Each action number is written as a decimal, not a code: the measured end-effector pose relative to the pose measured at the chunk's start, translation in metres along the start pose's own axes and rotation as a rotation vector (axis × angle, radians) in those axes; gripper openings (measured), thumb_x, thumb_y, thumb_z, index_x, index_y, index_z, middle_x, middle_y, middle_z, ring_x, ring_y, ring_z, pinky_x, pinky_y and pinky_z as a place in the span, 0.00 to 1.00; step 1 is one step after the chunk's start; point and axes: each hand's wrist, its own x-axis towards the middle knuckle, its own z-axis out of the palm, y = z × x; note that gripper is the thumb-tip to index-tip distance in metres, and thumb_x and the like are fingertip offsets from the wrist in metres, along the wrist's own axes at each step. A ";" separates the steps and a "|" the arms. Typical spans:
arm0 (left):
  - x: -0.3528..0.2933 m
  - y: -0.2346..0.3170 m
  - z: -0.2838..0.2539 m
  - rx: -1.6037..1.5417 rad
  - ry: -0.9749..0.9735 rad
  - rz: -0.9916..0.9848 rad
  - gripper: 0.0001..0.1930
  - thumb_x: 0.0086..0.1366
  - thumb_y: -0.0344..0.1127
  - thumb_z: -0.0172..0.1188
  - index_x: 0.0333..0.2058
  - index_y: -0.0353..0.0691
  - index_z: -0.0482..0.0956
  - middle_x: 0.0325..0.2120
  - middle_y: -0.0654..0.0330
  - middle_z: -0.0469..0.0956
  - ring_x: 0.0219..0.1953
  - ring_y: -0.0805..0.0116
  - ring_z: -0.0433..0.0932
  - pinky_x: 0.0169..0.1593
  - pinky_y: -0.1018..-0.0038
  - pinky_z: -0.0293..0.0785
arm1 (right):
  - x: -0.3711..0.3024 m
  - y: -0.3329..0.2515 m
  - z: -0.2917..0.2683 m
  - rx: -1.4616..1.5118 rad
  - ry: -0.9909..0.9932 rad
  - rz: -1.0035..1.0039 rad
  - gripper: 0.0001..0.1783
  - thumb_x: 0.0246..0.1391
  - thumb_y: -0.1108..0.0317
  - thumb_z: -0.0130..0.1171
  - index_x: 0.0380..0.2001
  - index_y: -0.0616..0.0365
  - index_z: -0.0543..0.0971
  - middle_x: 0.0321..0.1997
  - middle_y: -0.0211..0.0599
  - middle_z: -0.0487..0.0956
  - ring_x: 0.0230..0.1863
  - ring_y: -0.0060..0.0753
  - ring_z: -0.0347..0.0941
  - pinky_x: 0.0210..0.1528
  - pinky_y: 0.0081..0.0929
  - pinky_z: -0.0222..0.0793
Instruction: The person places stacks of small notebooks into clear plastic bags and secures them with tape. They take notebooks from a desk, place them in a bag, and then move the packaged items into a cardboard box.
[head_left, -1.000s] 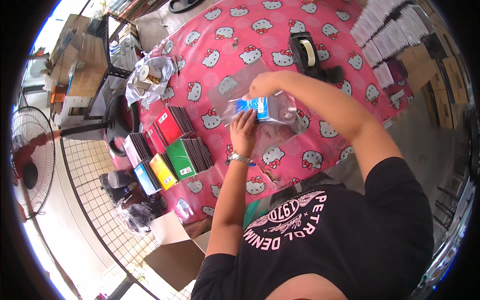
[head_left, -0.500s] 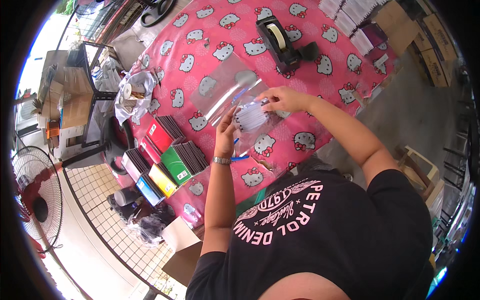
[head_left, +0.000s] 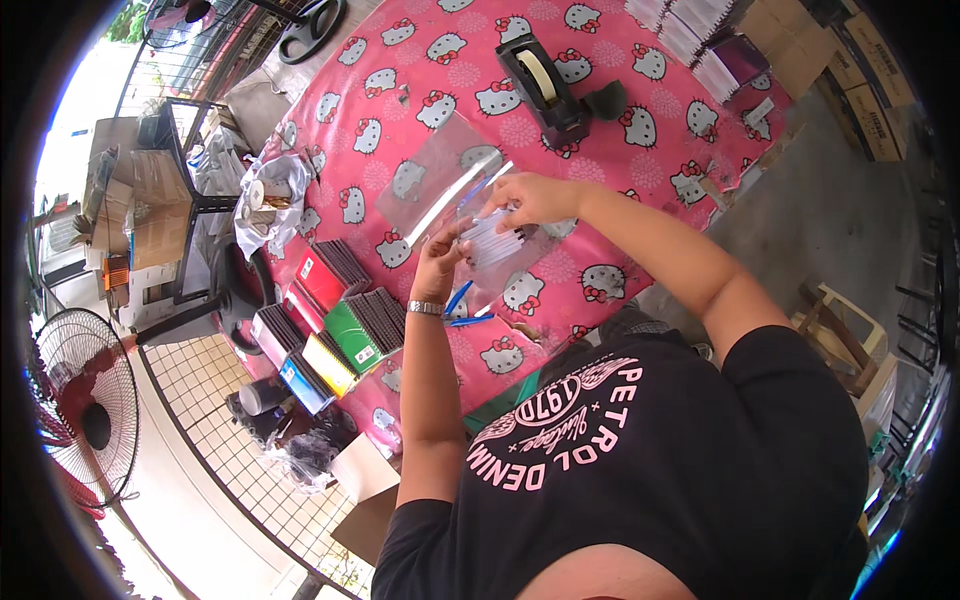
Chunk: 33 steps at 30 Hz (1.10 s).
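A bundle of thin white pieces with dark ends [head_left: 492, 243], perhaps small spiral notebooks seen edge-on, lies between my hands among clear plastic. My left hand [head_left: 440, 258] closes on the bundle's left side, thumb toward me. From the right, my right hand [head_left: 535, 198] reaches over the bundle's far edge with bent fingers, gripping it there; the fingertips are partly hidden. Beyond them a clear plastic sheet [head_left: 420, 190] lies on the pink patterned tablecloth [head_left: 350, 204]. Blue pen-like sticks [head_left: 460, 298] rest beside my left wrist.
Stacks of coloured spiral notebooks [head_left: 366, 328] stand at the left table edge. A black tape dispenser [head_left: 558, 118] sits farther back. White stacks [head_left: 688, 42] are at the far right, with cardboard boxes [head_left: 868, 125] beyond. A fan [head_left: 95, 425] stands far left.
My right hand has shifted left along the bundle's far edge, closer to my left hand. The whole view has shifted slightly.
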 end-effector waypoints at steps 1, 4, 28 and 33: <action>0.004 0.002 0.004 0.017 0.005 -0.059 0.25 0.55 0.26 0.62 0.55 0.35 0.73 0.53 0.60 0.71 0.50 0.75 0.70 0.49 0.74 0.69 | 0.003 0.002 0.003 0.002 0.020 -0.015 0.16 0.45 0.61 0.67 0.40 0.50 0.83 0.37 0.39 0.73 0.40 0.35 0.72 0.42 0.30 0.68; 0.004 -0.001 0.030 0.471 0.324 0.353 0.14 0.52 0.22 0.63 0.39 0.38 0.83 0.34 0.65 0.75 0.34 0.75 0.73 0.39 0.76 0.70 | 0.003 0.003 0.012 -0.044 0.136 -0.015 0.11 0.43 0.62 0.66 0.32 0.51 0.84 0.36 0.41 0.75 0.39 0.40 0.74 0.41 0.33 0.70; -0.020 0.016 0.054 1.061 0.460 0.476 0.11 0.41 0.36 0.74 0.27 0.52 0.88 0.48 0.61 0.72 0.53 0.59 0.64 0.57 0.65 0.60 | -0.028 -0.035 0.063 -0.449 0.583 0.145 0.07 0.47 0.62 0.62 0.24 0.51 0.81 0.44 0.30 0.71 0.50 0.39 0.62 0.50 0.45 0.53; -0.012 0.034 0.045 1.007 0.301 0.265 0.07 0.41 0.37 0.73 0.22 0.46 0.85 0.41 0.62 0.77 0.53 0.59 0.65 0.59 0.62 0.57 | -0.012 -0.035 0.026 -0.328 0.444 0.198 0.11 0.48 0.59 0.60 0.31 0.52 0.84 0.49 0.39 0.75 0.49 0.44 0.68 0.52 0.41 0.62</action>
